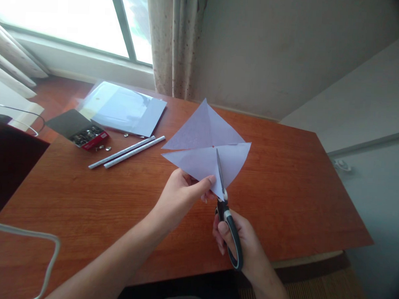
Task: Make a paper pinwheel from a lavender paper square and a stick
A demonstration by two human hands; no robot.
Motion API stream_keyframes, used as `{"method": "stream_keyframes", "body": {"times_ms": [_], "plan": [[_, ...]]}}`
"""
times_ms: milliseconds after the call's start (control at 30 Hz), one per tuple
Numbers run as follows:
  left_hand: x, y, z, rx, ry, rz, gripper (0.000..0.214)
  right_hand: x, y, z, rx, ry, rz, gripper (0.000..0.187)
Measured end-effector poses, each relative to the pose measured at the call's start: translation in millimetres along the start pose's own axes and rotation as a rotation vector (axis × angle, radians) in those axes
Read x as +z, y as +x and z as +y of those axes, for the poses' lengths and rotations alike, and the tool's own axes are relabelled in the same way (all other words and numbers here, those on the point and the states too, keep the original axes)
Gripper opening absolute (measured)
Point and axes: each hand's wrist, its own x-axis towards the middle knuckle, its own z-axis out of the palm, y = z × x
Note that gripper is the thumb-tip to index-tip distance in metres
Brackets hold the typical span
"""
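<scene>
A pale lilac square of paper (199,143) is held up over the wooden table (300,189), one corner pointing toward me, with cuts running in from its corners toward a small red mark at the centre. My left hand (180,197) pinches its near left part between thumb and fingers. My right hand (238,241) grips black-and-grey scissors (227,221); their blades lie along the diagonal from the near corner toward the centre, nearly closed.
Two white sticks (128,152) lie on the table to the left. Behind them sit a red box of metal pins (87,137) with its dark lid, several loose pins, and a plastic sleeve of paper (122,108). A curtain and window stand behind.
</scene>
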Motion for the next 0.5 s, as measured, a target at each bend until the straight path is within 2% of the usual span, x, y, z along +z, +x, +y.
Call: {"method": "stream_keyframes", "body": {"times_ms": [500], "plan": [[0.4,-0.5,1.1,-0.001,0.016,0.003,0.020,0.5,0.5,-2.9,0.009,0.001,-0.008,0.053]]}}
